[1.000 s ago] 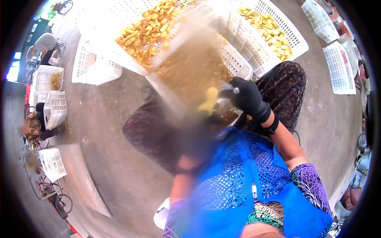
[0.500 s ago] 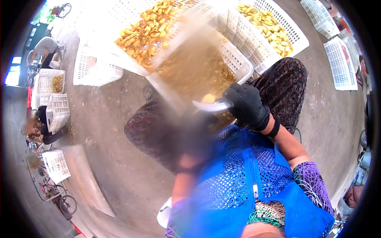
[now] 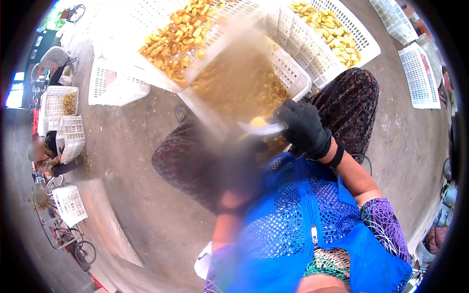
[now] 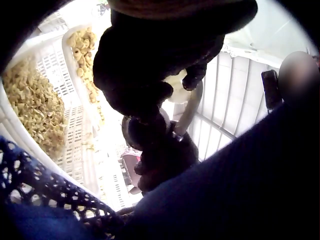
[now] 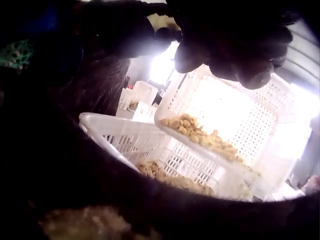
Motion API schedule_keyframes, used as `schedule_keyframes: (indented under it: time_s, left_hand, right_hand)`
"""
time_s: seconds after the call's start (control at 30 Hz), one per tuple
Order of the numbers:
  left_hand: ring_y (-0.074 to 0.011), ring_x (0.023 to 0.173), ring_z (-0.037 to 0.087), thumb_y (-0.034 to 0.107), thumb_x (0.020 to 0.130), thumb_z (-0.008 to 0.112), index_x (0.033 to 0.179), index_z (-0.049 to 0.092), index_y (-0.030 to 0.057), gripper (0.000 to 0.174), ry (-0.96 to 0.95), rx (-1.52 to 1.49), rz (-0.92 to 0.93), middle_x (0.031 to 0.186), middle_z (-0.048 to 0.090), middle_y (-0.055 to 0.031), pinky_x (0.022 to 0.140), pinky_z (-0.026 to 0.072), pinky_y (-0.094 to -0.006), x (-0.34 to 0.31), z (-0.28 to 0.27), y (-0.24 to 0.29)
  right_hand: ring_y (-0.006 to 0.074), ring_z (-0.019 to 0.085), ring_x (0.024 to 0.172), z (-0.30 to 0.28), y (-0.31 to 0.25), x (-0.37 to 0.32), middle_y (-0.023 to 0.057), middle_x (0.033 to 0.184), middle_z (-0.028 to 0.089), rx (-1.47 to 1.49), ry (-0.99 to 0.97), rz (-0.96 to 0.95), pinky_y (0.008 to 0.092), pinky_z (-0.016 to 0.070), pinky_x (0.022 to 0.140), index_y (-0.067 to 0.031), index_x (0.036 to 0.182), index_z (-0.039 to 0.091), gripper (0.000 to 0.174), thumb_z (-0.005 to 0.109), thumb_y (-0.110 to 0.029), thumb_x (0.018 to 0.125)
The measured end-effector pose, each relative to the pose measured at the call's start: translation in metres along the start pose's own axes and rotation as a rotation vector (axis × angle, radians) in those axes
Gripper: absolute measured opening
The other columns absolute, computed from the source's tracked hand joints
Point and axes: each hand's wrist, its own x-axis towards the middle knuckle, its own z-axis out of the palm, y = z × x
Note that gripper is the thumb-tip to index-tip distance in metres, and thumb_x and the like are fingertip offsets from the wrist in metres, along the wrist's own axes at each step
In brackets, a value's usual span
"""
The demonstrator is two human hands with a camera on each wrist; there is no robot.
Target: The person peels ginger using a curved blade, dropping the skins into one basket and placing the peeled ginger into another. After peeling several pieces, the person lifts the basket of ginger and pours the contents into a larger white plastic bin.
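Note:
My right hand (image 3: 303, 128), in a black glove, grips a knife with a pale curved blade (image 3: 264, 129). A peeled yellow root piece (image 3: 257, 121) shows just behind the blade. My left hand (image 3: 239, 156) is badly blurred in the head view. The left wrist view shows the gloved left hand (image 4: 155, 65) pinching the pale root piece (image 4: 177, 87), the knife blade (image 4: 190, 110) right at it. Below both hands stands a white basket (image 3: 304, 84) of peelings, partly hidden by blur. In the right wrist view, dark fingers (image 5: 255, 72) hide the knife.
Behind the basket, a white crate (image 3: 229, 7) holds orange-brown root pieces (image 3: 181, 39). Right of it, another crate (image 3: 364, 36) holds yellow peeled pieces (image 3: 332, 34). My knees flank the basket. More crates (image 3: 419, 78) stand far right; a seated person (image 3: 44, 151) works at far left.
One second ago the root piece showed larger and knobby beside the right hand. Since then the blade has come across it and most of the piece is hidden. The hands stay close together.

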Motion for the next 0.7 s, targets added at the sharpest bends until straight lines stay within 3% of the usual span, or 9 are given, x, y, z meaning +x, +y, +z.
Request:
schedule_keyframes:
  time_s: [0.13,0.2,0.27,0.33,0.37,0.43,0.53,0.67,0.7]
  left_hand:
    - [-0.0206,0.088,0.062,0.012,0.089,0.056,0.114,0.058,0.0047,0.026,0.007,0.010,0.003,0.100,0.062,-0.0104,0.074,0.0490,-0.0345,0.002,-0.003,0.001]
    - [-0.0206,0.088,0.062,0.012,0.089,0.056,0.113,0.058,0.0047,0.026,0.013,0.007,0.000,0.100,0.062,-0.0104,0.074,0.0490,-0.0345,0.002,-0.004,0.001]
    - [-0.0206,0.088,0.062,0.012,0.089,0.056,0.113,0.058,0.0047,0.026,0.015,0.007,-0.005,0.100,0.062,-0.0104,0.074,0.0490,-0.0345,0.002,-0.003,0.001]
    - [-0.0206,0.088,0.062,0.011,0.089,0.056,0.113,0.058,0.0048,0.026,0.018,0.012,-0.002,0.100,0.062,-0.0104,0.074,0.0491,-0.0345,0.001,-0.003,0.001]
    - [-0.0206,0.088,0.062,0.011,0.089,0.056,0.113,0.059,0.0048,0.026,0.018,0.021,-0.001,0.100,0.063,-0.0104,0.074,0.0491,-0.0345,0.001,-0.003,0.001]
    - [-0.0207,0.088,0.062,0.011,0.088,0.056,0.113,0.059,0.0048,0.026,0.020,0.028,0.001,0.100,0.063,-0.0104,0.074,0.0491,-0.0346,0.002,-0.003,0.001]
    - [-0.0207,0.088,0.062,0.011,0.088,0.056,0.113,0.059,0.0049,0.025,0.018,0.037,0.002,0.100,0.063,-0.0104,0.074,0.0491,-0.0346,0.001,0.000,0.002]
    - [-0.0207,0.088,0.062,0.011,0.088,0.056,0.113,0.059,0.0049,0.025,0.016,0.068,0.002,0.100,0.063,-0.0104,0.074,0.0491,-0.0346,0.001,0.002,0.003]
    - [-0.0207,0.088,0.062,0.011,0.088,0.056,0.113,0.059,0.0049,0.025,0.018,0.077,0.001,0.100,0.063,-0.0104,0.074,0.0491,-0.0347,0.002,0.001,0.003]
  right_hand:
    - [0.0293,0.061,0.064,0.018,0.035,-0.007,0.0091,0.072,0.058,-0.079,-0.072,0.195,0.0367,0.0478,0.057,-0.0105,0.084,0.060,0.010,0.067,-0.012,0.077]
    - [0.0230,0.063,0.066,0.015,0.039,-0.001,0.0095,0.072,0.061,0.231,-0.048,0.506,0.0327,0.0490,0.059,-0.0087,0.088,0.064,0.011,0.069,-0.013,0.079]
    - [0.0172,0.062,0.065,0.022,0.040,-0.003,0.0060,0.070,0.062,0.286,0.042,0.491,0.0291,0.0493,0.060,-0.0048,0.088,0.065,0.015,0.071,-0.017,0.081]
    - [0.0119,0.059,0.064,0.028,0.038,-0.003,0.0015,0.070,0.061,0.723,0.186,0.571,0.0260,0.0476,0.058,-0.0027,0.087,0.065,0.011,0.067,-0.013,0.083]
    - [0.0119,0.059,0.064,0.020,0.030,0.001,0.0015,0.070,0.061,0.726,0.186,0.568,0.0260,0.0476,0.058,-0.0027,0.087,0.065,0.011,0.067,-0.013,0.083]
    - [0.0085,0.056,0.061,-0.005,0.014,0.008,0.0003,0.070,0.059,0.800,-0.064,0.777,0.0221,0.0441,0.054,-0.0035,0.087,0.064,0.010,0.064,-0.013,0.086]
    - [0.0065,0.050,0.054,-0.009,-0.001,0.016,-0.0003,0.068,0.055,1.190,-0.001,0.654,0.0212,0.0398,0.048,-0.0053,0.089,0.062,0.012,0.061,-0.017,0.087]
    - [0.0083,0.047,0.048,-0.001,-0.012,0.020,-0.0017,0.066,0.051,0.824,0.067,0.348,0.0232,0.0378,0.043,-0.0076,0.089,0.058,0.015,0.061,-0.022,0.088]
    - [0.0084,0.046,0.048,-0.010,-0.023,0.027,-0.0020,0.066,0.051,1.257,0.107,0.755,0.0235,0.0374,0.043,-0.0085,0.090,0.056,0.015,0.061,-0.022,0.088]
